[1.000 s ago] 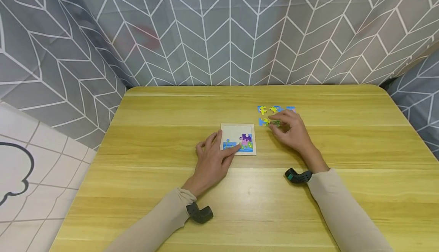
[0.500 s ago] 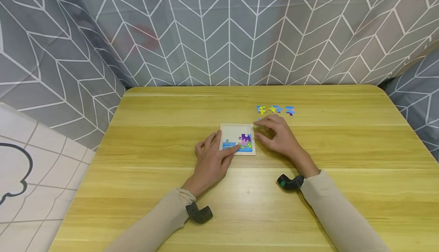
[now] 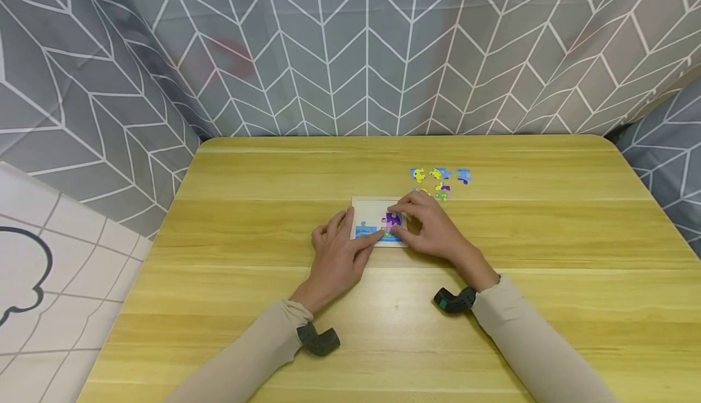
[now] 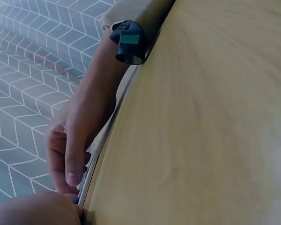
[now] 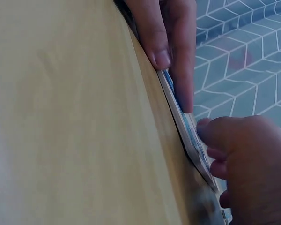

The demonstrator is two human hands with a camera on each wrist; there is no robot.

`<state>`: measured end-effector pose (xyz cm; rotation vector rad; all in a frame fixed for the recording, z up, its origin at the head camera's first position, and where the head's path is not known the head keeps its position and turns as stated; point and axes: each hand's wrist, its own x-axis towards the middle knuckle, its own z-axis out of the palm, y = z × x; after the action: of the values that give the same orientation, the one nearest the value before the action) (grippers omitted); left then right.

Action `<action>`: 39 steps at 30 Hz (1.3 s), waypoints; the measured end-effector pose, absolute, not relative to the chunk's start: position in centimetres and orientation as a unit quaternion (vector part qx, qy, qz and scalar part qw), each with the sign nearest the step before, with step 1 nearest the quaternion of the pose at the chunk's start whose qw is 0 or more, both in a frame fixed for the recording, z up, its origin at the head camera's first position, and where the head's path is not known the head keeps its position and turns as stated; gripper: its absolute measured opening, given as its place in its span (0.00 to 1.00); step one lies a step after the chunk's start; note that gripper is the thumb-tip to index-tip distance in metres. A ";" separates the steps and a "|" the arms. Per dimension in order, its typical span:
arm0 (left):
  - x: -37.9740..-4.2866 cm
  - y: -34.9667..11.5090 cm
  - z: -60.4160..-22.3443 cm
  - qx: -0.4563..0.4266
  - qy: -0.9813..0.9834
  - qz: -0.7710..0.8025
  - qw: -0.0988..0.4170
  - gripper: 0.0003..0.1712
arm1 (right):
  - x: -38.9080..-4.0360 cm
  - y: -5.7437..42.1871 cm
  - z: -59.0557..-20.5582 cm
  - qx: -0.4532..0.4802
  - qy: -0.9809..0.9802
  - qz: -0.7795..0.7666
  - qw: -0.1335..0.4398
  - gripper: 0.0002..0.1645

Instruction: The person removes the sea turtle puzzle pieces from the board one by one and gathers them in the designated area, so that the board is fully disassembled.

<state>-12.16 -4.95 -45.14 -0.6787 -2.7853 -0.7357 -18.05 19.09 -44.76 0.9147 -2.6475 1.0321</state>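
Note:
A small square puzzle tray (image 3: 368,210) lies flat near the middle of the table. Blue pieces (image 3: 364,232) fill part of its lower left, and a purple puzzle piece (image 3: 392,218) sits at its right side. My left hand (image 3: 335,263) rests along the tray's left edge, its extended index finger touching the pieces at the bottom. Over the tray's right part is my right hand (image 3: 434,227), thumb and index finger apart on either side of the purple piece. In the right wrist view, the right thumb (image 5: 220,131) hovers close to the tray's top face.
Several loose puzzle pieces lie behind the right hand, among them a yellow-and-blue piece (image 3: 418,175), a blue piece (image 3: 463,175) and a green-and-purple group (image 3: 442,193). The wooden table (image 3: 274,178) ends at a patterned grey curtain (image 3: 339,56).
My right hand has moved left and toward me, from the loose pieces to the tray's right side, uncovering the loose pieces. The left hand has stayed in place.

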 end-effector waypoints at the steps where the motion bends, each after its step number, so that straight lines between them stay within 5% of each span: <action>1: -12.2 -5.0 -45.1 -0.229 -0.937 -0.249 0.091 0.17 | -18.0 19.0 -44.8 0.306 -0.886 0.339 0.077 0.21; 39: -12.1 -4.9 -45.1 -0.227 -0.937 -0.252 0.088 0.17 | -17.9 18.6 -44.6 0.292 -0.881 0.370 0.041 0.22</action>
<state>-12.14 -4.94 -45.07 -0.6748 -2.7895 -0.7499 -17.89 18.58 -44.61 0.8940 -2.6989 1.1321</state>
